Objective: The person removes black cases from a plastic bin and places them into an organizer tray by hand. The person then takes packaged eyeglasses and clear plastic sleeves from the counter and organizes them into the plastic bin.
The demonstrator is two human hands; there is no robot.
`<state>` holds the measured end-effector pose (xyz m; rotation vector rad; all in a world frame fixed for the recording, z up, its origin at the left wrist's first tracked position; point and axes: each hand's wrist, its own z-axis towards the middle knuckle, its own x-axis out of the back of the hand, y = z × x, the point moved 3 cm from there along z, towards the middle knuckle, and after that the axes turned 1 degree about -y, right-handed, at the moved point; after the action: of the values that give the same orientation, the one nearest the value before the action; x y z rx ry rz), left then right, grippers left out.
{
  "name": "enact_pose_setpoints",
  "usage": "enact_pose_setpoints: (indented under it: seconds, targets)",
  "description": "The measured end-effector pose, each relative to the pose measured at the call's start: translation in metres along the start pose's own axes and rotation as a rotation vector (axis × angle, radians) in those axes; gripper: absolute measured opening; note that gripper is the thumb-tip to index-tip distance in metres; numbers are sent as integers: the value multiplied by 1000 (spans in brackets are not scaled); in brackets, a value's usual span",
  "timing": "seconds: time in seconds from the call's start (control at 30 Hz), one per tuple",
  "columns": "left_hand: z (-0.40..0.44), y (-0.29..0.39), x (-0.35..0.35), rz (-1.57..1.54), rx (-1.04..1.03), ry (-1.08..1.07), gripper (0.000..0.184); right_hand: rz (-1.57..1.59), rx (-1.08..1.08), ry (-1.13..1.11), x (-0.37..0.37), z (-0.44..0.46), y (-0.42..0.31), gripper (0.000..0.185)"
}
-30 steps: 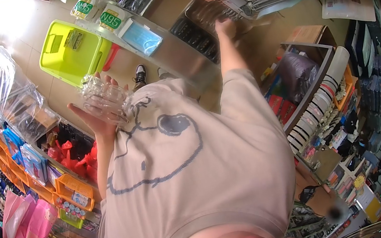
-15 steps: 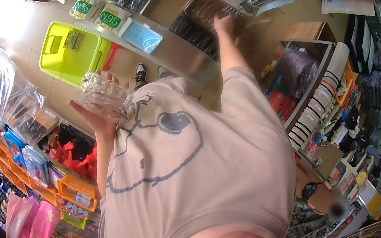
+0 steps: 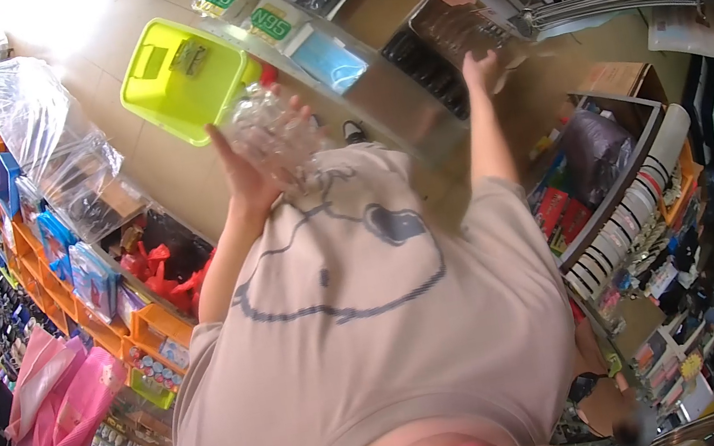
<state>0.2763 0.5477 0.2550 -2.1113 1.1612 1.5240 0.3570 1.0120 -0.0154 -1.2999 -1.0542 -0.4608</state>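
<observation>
My left hand (image 3: 251,179) is palm up, its thumb and fingers spread around a bundle of clear plastic pieces (image 3: 274,133). The bundle rests on the palm above the grey shirt. My right hand (image 3: 481,72) is stretched out over the counter beside a brown see-through tray (image 3: 448,23). Its fingers are bent together around something pale and clear, too small and blurred to name. Next to that tray lies a black compartmented tray (image 3: 425,75).
A lime-green bin (image 3: 182,82) stands on the floor beyond my left hand. N95 packs (image 3: 271,23) and a blue pack (image 3: 328,60) lie along the counter. Metal hooks (image 3: 613,5) jut in at the right. Orange shelves (image 3: 46,284) line the left; a box with a dark bag (image 3: 596,153) is right.
The view has shifted, so both hands and the surroundings appear farther right. My left hand still supports the clear bundle. My right hand's fingers now show more clearly beside the brown tray.
</observation>
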Motion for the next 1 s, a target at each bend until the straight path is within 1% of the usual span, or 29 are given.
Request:
enact_pose_setpoints:
  seconds: [0.07,0.17,0.2,0.27,0.33,0.37,0.4,0.47,0.57,0.63,0.73,0.83,0.93,1.0]
  targets:
    - [11,-1,-7,-38,85,-88,112,60,-40,-6,22,-30,-4,52]
    - [28,-6,-13,-47,200,-167,111,110,183,137,50,-74,-2,37]
    - [31,-8,-15,-46,239,-183,111,156,220,151,66,-94,-10,33]
    - [35,-12,-25,20,306,-159,115,238,292,185,112,-142,-56,26]
    - [42,-18,-34,130,354,-129,120,621,168,10,138,-184,-94,20]
    - [45,-20,-36,98,399,-147,118,691,228,21,151,-202,-116,15]
    - [48,-23,-37,64,445,-162,116,726,250,-40,167,-220,-138,13]
    - [52,-29,-42,54,519,-183,114,742,391,-159,195,-245,-177,15]
    - [56,-38,-50,77,604,-233,113,687,446,-235,212,-262,-211,17]
    - [59,-43,-50,32,667,-303,113,644,433,-218,206,-267,-217,19]
    - [61,-45,-49,144,698,-242,113,586,383,-230,202,-268,-217,20]
    - [67,-43,-35,-152,807,-390,113,558,361,-246,201,-272,-217,19]
    - [62,-41,-42,-132,786,-374,112,585,370,-300,195,-274,-213,21]
    - [58,-39,-44,-163,752,-326,110,622,361,-347,190,-273,-214,22]
